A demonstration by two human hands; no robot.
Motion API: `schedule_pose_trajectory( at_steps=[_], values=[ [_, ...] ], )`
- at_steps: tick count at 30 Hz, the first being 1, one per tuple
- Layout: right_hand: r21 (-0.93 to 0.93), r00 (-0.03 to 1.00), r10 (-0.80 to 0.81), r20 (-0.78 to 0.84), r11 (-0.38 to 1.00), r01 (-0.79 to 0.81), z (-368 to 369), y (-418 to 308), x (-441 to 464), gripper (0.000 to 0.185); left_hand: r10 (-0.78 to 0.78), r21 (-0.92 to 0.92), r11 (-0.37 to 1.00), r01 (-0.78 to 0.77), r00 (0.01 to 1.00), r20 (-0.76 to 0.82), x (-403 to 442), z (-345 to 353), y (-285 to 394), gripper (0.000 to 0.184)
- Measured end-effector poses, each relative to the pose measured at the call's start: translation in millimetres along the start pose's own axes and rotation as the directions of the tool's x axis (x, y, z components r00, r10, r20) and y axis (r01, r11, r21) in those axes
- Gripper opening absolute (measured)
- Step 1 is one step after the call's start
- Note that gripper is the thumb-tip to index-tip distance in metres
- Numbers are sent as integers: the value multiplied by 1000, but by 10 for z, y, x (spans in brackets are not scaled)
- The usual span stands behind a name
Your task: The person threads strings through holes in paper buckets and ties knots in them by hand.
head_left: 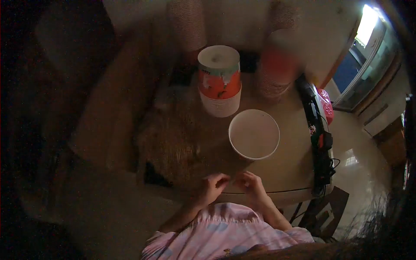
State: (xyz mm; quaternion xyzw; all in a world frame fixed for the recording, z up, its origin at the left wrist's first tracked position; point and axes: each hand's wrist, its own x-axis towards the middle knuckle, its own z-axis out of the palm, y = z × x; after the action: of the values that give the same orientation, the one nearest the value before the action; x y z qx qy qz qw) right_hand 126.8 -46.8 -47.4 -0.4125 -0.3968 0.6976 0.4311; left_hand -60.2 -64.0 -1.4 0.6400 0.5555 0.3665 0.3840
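Note:
Just in front of my body, at the table's near edge, my left hand (215, 185) has its fingers curled in. My right hand (250, 183) faces it a short gap away, fingers bent and drawn together. Whatever either hand pinches, if anything, is too small to make out. Nearest to both hands is a wide white paper tub (254, 135), standing upright with its open mouth toward me. Behind it to the left, a stack of nested paper tubs (220, 86) stands upside down, the top one printed orange and green.
Farther back rise a tall stack of tubs (188, 26) and a blurred red-and-white stack (278, 65). A dark strip with cables (320, 138) runs along the table's right side, beside a pink-red patterned item (325, 105). The tabletop (290, 169) ends near my waist.

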Motion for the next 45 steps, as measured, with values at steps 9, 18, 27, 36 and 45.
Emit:
schedule_pose_trajectory(
  at_steps=[9,18,27,36,45],
  values=[
    [-380,1000,-11,18,925,17,28,-640,-180,13,135,-38,991,-131,985,108,58,244,-14,17],
    [-575,925,-209,-318,818,-13,-1292,-150,-170,10,161,-78,982,-169,982,-103,100,105,-237,23],
    [-706,879,-316,-358,708,-33,-1005,-500,-195,11,88,136,989,-51,954,-287,129,-433,-525,14],
    [-736,824,-530,201,473,484,-12,1242,731,20,255,485,865,-125,944,-210,201,-399,-651,18],
    [-865,805,-451,386,127,486,412,496,678,17,222,376,911,-170,970,-101,402,-541,82,39]
  ],
)
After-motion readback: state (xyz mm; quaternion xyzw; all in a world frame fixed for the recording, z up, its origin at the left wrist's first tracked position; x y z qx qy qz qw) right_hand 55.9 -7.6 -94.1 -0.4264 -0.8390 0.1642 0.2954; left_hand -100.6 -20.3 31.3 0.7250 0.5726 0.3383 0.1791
